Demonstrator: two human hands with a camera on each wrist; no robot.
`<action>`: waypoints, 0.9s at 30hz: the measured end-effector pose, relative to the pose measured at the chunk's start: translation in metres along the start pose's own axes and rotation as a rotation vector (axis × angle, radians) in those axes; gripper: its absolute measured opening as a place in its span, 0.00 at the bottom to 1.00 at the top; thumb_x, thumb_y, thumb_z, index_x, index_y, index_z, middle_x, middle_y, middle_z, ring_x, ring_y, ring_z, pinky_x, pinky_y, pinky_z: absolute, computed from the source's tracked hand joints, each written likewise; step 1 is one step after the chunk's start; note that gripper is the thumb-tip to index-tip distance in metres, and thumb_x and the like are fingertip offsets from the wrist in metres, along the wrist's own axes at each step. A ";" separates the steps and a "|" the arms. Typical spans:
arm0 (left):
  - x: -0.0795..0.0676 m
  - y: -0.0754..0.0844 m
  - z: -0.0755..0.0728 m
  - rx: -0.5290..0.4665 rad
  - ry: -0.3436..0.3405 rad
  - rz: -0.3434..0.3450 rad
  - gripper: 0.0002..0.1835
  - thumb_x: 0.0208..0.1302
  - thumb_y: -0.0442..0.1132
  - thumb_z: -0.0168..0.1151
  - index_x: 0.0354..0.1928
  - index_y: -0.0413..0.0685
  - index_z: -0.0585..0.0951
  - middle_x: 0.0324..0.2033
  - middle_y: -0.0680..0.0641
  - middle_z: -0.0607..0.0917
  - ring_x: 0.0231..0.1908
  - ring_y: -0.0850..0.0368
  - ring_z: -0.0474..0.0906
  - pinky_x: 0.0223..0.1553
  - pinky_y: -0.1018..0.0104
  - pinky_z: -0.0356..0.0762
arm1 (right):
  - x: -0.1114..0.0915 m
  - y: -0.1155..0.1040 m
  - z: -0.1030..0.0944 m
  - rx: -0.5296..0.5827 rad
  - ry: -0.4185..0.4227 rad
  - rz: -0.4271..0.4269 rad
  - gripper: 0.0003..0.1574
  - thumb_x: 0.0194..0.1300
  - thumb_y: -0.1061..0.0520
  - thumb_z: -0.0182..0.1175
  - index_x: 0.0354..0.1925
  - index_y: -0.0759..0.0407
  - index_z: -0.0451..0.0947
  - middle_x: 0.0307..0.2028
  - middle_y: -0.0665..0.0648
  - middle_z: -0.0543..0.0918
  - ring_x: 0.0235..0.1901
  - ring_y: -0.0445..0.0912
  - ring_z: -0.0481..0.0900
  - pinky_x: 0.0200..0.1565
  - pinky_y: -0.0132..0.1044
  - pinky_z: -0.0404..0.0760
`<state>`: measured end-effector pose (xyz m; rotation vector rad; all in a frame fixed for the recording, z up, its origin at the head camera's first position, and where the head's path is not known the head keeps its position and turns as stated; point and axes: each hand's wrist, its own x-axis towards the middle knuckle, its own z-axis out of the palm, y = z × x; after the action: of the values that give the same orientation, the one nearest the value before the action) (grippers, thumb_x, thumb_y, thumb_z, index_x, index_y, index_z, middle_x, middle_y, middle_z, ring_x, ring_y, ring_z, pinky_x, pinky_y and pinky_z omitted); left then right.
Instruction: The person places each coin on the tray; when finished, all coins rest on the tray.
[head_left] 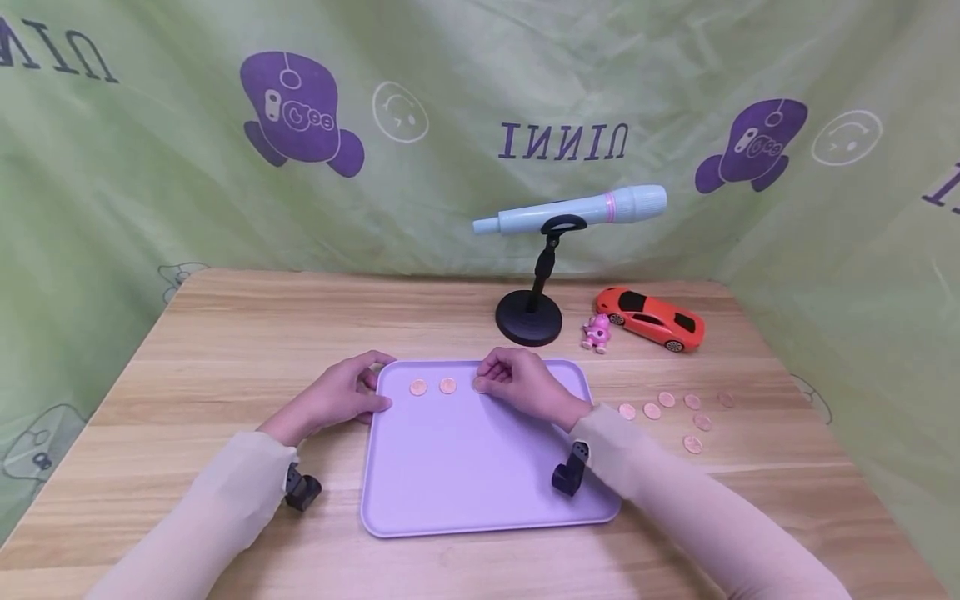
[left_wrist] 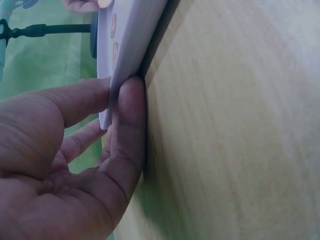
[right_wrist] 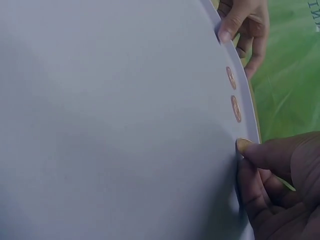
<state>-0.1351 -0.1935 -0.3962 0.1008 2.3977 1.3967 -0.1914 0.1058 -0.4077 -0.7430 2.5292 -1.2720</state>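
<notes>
A lilac tray (head_left: 480,467) lies on the wooden table. My left hand (head_left: 341,396) grips its upper left edge, the thumb over the rim; in the left wrist view the tray's edge (left_wrist: 132,50) sits between thumb and fingers. Along the far side of the tray lie two copper-coloured coins, a left coin (head_left: 418,387) and a right coin (head_left: 447,386). To the right of these, my right hand (head_left: 525,385) pinches another coin (right_wrist: 243,145) between thumb and finger, low against the tray surface. Most of that coin is hidden by the fingertips.
Several loose coins (head_left: 652,411) lie on the table right of the tray. Behind them are a small pink figurine (head_left: 597,333) and an orange toy car (head_left: 652,319). A light blue microphone (head_left: 570,212) rests on a black stand (head_left: 529,318) near the green curtain (head_left: 420,225).
</notes>
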 end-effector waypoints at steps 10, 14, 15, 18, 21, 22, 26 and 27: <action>0.001 -0.002 0.000 -0.010 -0.002 0.008 0.34 0.65 0.26 0.68 0.72 0.36 0.69 0.42 0.39 0.78 0.32 0.56 0.82 0.32 0.63 0.92 | 0.004 -0.005 0.005 -0.082 -0.009 -0.024 0.04 0.66 0.66 0.68 0.40 0.65 0.84 0.35 0.59 0.87 0.35 0.40 0.81 0.40 0.25 0.82; 0.001 0.000 0.000 -0.007 -0.003 0.002 0.34 0.65 0.26 0.68 0.72 0.36 0.69 0.41 0.39 0.77 0.32 0.56 0.82 0.32 0.63 0.92 | 0.004 -0.006 0.005 -0.092 -0.010 -0.026 0.05 0.65 0.67 0.68 0.40 0.66 0.84 0.35 0.60 0.87 0.35 0.41 0.82 0.39 0.25 0.83; 0.000 0.001 0.000 -0.005 -0.003 0.001 0.34 0.65 0.26 0.68 0.72 0.36 0.69 0.41 0.39 0.77 0.32 0.56 0.82 0.32 0.63 0.92 | 0.004 -0.007 0.005 -0.092 -0.013 -0.025 0.05 0.65 0.67 0.68 0.40 0.66 0.84 0.35 0.60 0.88 0.35 0.41 0.82 0.39 0.25 0.83; 0.000 0.001 0.000 -0.002 -0.002 0.001 0.33 0.65 0.26 0.68 0.72 0.36 0.70 0.40 0.40 0.77 0.32 0.56 0.81 0.32 0.63 0.91 | 0.005 -0.008 0.005 -0.099 -0.019 -0.017 0.05 0.65 0.68 0.68 0.41 0.66 0.84 0.35 0.60 0.88 0.35 0.41 0.83 0.39 0.25 0.83; 0.001 0.001 0.000 -0.002 -0.001 0.003 0.33 0.65 0.26 0.68 0.72 0.37 0.70 0.40 0.40 0.77 0.32 0.56 0.81 0.33 0.63 0.92 | 0.006 -0.008 0.005 -0.118 -0.023 -0.011 0.05 0.65 0.68 0.68 0.41 0.66 0.85 0.35 0.59 0.88 0.35 0.41 0.83 0.39 0.25 0.84; 0.001 0.001 0.000 -0.003 0.001 0.001 0.33 0.65 0.26 0.68 0.72 0.37 0.70 0.40 0.40 0.77 0.32 0.56 0.81 0.33 0.64 0.92 | 0.006 -0.009 0.005 -0.126 -0.023 -0.010 0.05 0.65 0.68 0.68 0.41 0.66 0.85 0.35 0.59 0.88 0.35 0.41 0.83 0.39 0.25 0.84; 0.003 0.000 0.000 -0.012 0.001 -0.007 0.33 0.66 0.26 0.67 0.72 0.37 0.70 0.41 0.39 0.77 0.32 0.57 0.81 0.33 0.64 0.92 | 0.006 -0.010 0.005 -0.149 -0.023 -0.020 0.04 0.65 0.68 0.68 0.40 0.66 0.85 0.34 0.59 0.89 0.34 0.41 0.83 0.38 0.25 0.84; 0.003 0.000 0.000 -0.014 0.001 -0.010 0.33 0.66 0.26 0.67 0.72 0.37 0.70 0.41 0.39 0.77 0.32 0.56 0.81 0.33 0.64 0.92 | 0.007 -0.010 0.005 -0.152 -0.022 -0.023 0.04 0.65 0.68 0.68 0.39 0.66 0.85 0.34 0.60 0.89 0.34 0.41 0.84 0.39 0.25 0.84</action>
<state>-0.1377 -0.1929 -0.3973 0.0849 2.3862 1.4090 -0.1918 0.0943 -0.4026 -0.8143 2.6286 -1.0810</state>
